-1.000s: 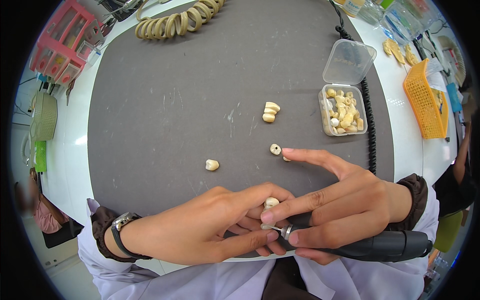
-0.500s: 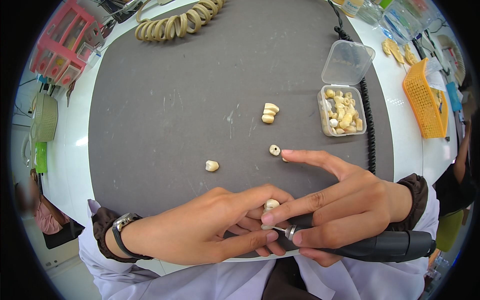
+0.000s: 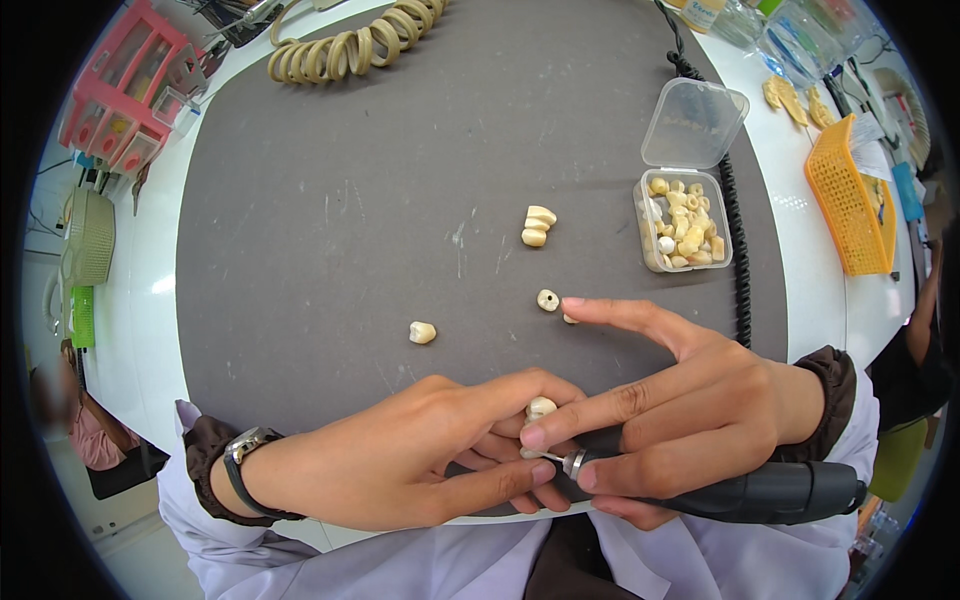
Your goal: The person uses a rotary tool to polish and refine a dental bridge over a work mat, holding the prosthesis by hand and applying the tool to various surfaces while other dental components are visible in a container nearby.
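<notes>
Between the thumb and fingers of my left hand (image 3: 450,440) is a cream-coloured dental crown piece (image 3: 541,409), partly covered by fingers. My right hand (image 3: 690,410) grips a black rotary handpiece (image 3: 760,492), its thin metal bit touching or very close to the crown's lower part. My right index finger stretches forward over the mat, beside a small crown with a dark hole (image 3: 547,300); another small piece is mostly hidden under that fingertip. A single crown (image 3: 422,333) lies farther left, and a joined set of crowns (image 3: 538,226) lies beyond.
A clear lidded box (image 3: 686,222) of many crowns stands open on the grey mat (image 3: 330,200), next to a black coiled cord (image 3: 735,230). A beige coiled hose (image 3: 355,50) lies at the far edge. Yellow basket (image 3: 850,200) on the right, pink drawers (image 3: 125,90) on the left.
Both hands keep nearly the same pose. The handpiece and its bit have shifted very slightly to the left; the crowns on the mat look unmoved.
</notes>
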Available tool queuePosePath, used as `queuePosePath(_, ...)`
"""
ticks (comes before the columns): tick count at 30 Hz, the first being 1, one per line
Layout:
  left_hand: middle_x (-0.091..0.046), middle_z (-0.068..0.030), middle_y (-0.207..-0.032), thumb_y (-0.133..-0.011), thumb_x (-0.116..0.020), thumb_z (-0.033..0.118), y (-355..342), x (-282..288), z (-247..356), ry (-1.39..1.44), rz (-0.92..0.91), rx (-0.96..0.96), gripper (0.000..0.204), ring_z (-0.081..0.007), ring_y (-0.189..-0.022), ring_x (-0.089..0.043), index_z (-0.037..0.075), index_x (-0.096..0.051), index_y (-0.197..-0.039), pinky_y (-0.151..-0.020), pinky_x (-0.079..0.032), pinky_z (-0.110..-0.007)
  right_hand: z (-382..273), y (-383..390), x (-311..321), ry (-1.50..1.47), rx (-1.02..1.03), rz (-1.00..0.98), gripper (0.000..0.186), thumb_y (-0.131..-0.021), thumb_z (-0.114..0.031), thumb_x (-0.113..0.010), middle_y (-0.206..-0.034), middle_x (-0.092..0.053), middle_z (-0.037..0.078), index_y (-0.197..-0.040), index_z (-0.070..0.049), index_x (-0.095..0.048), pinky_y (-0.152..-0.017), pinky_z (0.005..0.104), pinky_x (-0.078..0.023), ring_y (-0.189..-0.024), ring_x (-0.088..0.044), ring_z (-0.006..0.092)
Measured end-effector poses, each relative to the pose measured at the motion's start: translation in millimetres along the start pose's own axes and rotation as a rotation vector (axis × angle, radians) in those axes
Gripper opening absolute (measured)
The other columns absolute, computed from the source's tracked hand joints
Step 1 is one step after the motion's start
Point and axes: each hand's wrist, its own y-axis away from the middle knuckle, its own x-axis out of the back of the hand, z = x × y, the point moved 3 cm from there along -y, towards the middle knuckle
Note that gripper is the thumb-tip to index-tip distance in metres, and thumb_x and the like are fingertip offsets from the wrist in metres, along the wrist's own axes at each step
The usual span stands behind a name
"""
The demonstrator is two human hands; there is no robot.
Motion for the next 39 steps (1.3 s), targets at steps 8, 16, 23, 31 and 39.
queuePosePath(8, -0.070, -0.0131, -0.102, -0.097, -0.054, 0.002, -0.1, 0.1, 0.5, 0.012, 0.011, 0.026, 0.037, -0.0169, -0.093, -0.070, -0.003, -0.042, -0.131, -0.083, -0.056, -0.026, -0.8, -0.2, 0.3, 0.042, 0.029, -0.006, 0.010, -0.087, -0.007, -0.070, -0.052, -0.046, -0.005, -0.078, -0.009, -0.065, -0.105, 0.0683, -0.031, -0.107, -0.068, 0.0217)
queuePosePath(16, -0.070, -0.0117, -0.101, -0.097, -0.055, 0.003, 0.0, -0.8, 2.8, 0.018, 0.012, 0.037, 0.035, -0.0159, -0.093, -0.070, -0.003, -0.044, -0.130, -0.082, -0.056, -0.025, -0.9, 1.0, 1.4, 0.034, 0.028, 0.001, 0.010, -0.087, -0.006, -0.069, -0.051, -0.045, -0.004, -0.078, -0.009, -0.065, -0.104, 0.0691, -0.031, -0.107, -0.068, 0.0214)
queuePosePath(23, -0.071, -0.0114, -0.099, -0.097, -0.055, 0.002, -0.8, -1.6, 0.8, 0.016, 0.017, 0.020, 0.035, -0.0163, -0.092, -0.070, -0.003, -0.044, -0.130, -0.082, -0.056, -0.025, -1.5, 0.9, 2.7, 0.006, 0.016, -0.013, 0.010, -0.086, -0.005, -0.069, -0.050, -0.046, -0.004, -0.078, -0.009, -0.065, -0.104, 0.0699, -0.031, -0.108, -0.068, 0.0213)
queuePosePath(31, -0.070, -0.0114, -0.099, -0.097, -0.055, 0.002, -0.8, -1.4, 1.2, -0.002, 0.012, 0.009, 0.035, -0.0171, -0.091, -0.071, -0.003, -0.044, -0.130, -0.081, -0.057, -0.026, -2.4, 0.4, 3.0, -0.014, -0.011, -0.014, 0.011, -0.086, -0.005, -0.068, -0.051, -0.049, -0.004, -0.077, -0.009, -0.066, -0.104, 0.0702, -0.030, -0.109, -0.067, 0.0210)
queuePosePath(39, -0.070, -0.0111, -0.100, -0.096, -0.055, 0.001, -0.7, -0.4, 3.9, -0.006, 0.007, 0.019, 0.036, -0.0170, -0.092, -0.070, -0.002, -0.044, -0.130, -0.082, -0.056, -0.026, -0.9, 0.9, 1.8, -0.008, 0.001, -0.016, 0.012, -0.086, -0.005, -0.068, -0.050, -0.048, -0.004, -0.075, -0.009, -0.065, -0.105, 0.0701, -0.030, -0.108, -0.068, 0.0213)
